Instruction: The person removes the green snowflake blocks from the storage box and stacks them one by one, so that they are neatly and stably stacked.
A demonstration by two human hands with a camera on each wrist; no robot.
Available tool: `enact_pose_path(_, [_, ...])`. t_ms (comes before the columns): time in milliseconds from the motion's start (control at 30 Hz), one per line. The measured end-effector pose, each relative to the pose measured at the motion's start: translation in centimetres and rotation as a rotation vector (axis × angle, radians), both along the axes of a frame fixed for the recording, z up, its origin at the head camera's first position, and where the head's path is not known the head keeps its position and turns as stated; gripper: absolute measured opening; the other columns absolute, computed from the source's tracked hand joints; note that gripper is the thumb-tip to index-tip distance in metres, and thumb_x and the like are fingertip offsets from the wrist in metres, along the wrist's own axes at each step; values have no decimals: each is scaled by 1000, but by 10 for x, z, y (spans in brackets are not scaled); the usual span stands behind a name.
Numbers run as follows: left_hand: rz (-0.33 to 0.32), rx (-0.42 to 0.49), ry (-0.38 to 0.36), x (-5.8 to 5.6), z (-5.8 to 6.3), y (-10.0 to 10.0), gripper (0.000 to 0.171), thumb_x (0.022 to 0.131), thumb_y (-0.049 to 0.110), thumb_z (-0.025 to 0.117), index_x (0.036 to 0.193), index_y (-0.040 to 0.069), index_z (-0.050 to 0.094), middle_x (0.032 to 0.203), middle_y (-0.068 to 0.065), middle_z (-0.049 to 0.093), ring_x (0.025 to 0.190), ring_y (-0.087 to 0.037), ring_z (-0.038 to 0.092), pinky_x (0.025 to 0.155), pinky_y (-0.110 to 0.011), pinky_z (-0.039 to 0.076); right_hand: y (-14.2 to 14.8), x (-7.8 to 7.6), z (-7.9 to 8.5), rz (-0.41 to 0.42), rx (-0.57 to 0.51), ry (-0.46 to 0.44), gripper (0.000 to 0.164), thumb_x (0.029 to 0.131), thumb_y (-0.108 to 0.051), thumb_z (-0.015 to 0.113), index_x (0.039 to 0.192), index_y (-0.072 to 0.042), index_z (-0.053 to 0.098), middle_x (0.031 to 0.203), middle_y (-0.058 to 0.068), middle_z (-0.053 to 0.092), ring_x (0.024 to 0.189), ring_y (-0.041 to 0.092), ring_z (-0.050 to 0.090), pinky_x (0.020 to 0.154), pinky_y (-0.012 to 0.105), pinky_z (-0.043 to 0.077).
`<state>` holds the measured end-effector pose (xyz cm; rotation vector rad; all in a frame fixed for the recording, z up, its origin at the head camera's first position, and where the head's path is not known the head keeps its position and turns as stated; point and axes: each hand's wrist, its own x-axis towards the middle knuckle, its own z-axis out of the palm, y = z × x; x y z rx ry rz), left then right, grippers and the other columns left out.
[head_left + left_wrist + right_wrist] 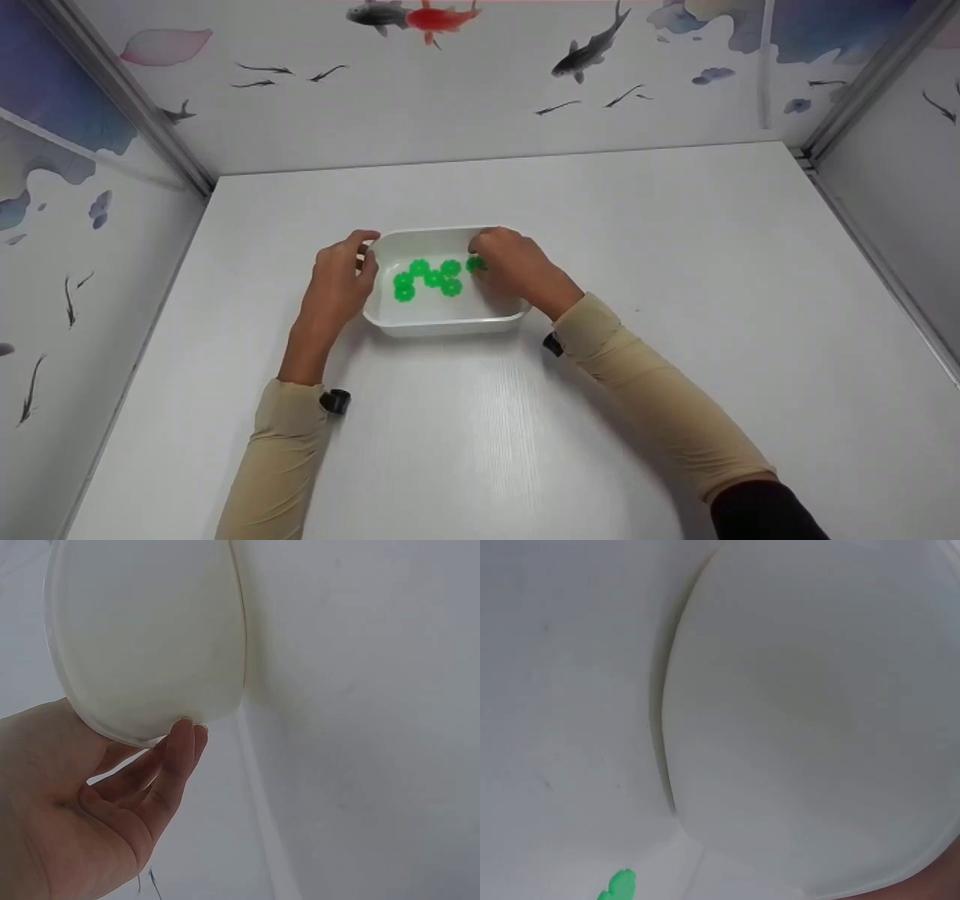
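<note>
From where I stand, the right hand (514,259) dips over the far right part of a white tub (450,328), fingers curled down beside a green flower-shaped piece (475,263); the hand hides part of that piece, and I cannot tell whether the fingertips pinch it or only touch it. The left hand (337,279) grips the tub's left end, and the left wrist view shows its fingers bent up against the wall just under the rim, presumably to steady so light-looking a container while the other hand works inside. The tub sits flat on the white table (480,420) in front of the person, within easy reach of both hands, which seems a sensible spot for it. Six other green pieces (433,278) lie on its floor, bunched toward the left and middle, several touching, so I count seven in view from above; more could be under the right hand. The right wrist view catches one bit of green at its lower edge, though I can't say which piece that is. Further out I count one tub, two tan sleeves (281,457), two black wrist devices (335,401) and, behind, a back wall (465,105) painted with fish.
</note>
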<state>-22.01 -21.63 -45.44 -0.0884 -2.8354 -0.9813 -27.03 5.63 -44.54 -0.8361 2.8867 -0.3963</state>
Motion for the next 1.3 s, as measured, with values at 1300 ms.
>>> enact_pose_path(1300, [5,-4,-16,-1,0,1,40,111,9,55,151,7,59,131,-20,75,109,-30,76,94,-45,64,-1,3,1,-14,81,-28,21,96,-19,76,111,-4,74,113,12,71,96,26,60,85,44,61])
